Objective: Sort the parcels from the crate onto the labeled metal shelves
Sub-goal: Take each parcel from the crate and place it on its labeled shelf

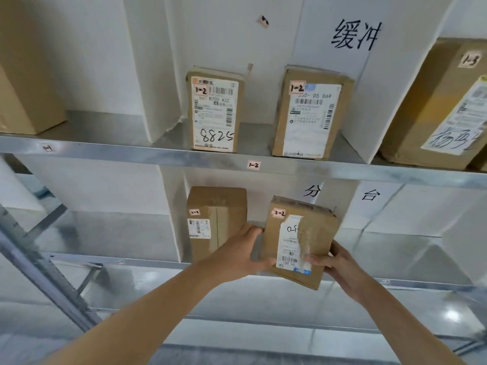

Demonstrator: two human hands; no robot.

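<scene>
At the far left of the upper shelf (110,151) stands a plain brown carton (23,85), above a small rim tag reading 1-1 (48,148). A white divider panel (147,75) closes that bay. Right of it two boxes stand upright, apart from each other. One is a box marked 8825 (214,111) and the other a box with a pale label (311,114), and both carry 1-2 tags. They sit over the rim tag 1-2 (253,165). Past a second white divider with handwritten characters (353,35), a large carton tagged 1-3 (432,109) leans at the right edge.

A slanted metal brace (39,259) crosses the lower left. On the lower shelf (105,261), in the bay beneath the 1-2 tag, a box tagged 2-2 (213,219) stands upright against the left divider.

The parcel (300,243), also tagged 2-2, is just right of that box. It is tilted, and its lower edge hangs over the shelf's front rim. I cannot tell whether it rests on the shelf.

The left hand (243,255) fills the gap between the two boxes and holds the parcel. Its fingers reach up the parcel's left side and its thumb lies on the lower front corner. The right hand (336,262) grips the lower right, with the thumb across the torn shipping label and the fingers wrapped behind. Both forearms reach up from below.
</scene>
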